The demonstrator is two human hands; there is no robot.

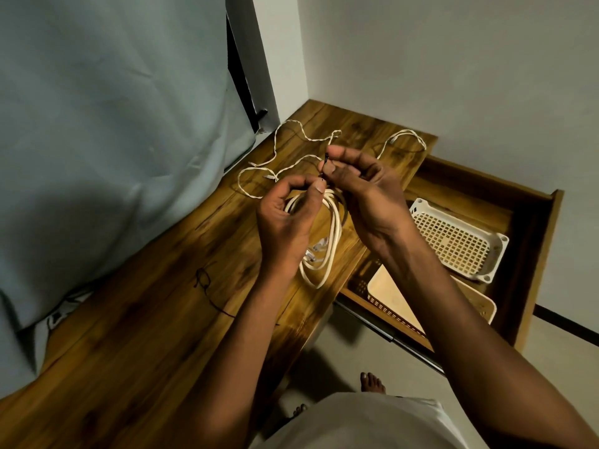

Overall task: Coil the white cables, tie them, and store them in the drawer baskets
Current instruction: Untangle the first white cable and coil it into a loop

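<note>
1. Head view: your left hand (pixel 285 218) grips the coiled white cable (pixel 324 241) above the counter (pixel 129 319); right hand (pixel 366 189) fingers pinch a black tie (pixel 325 163).
2. Risk: loosen the left grip and the loops spring apart.
3. Loose cable (pixel 291 147) nearby could snag; the basket (pixel 453 238) waits in the drawer.

So it's just a person here, no robot gear at all. Both forearms are bare right up to the bottom edge of the shot, no sleeves showing, and no watch, rings or bands on the left hand (pixel 285 218) or the right hand (pixel 366 189). Nails on the fingers (pixel 319 188) are short and plain. Lower down there's a light, off-white garment (pixel 366 422) across the body, looks like plain cloth with no print. Feet (pixel 372 382) are bare, toes poking out past the cloth.
</note>
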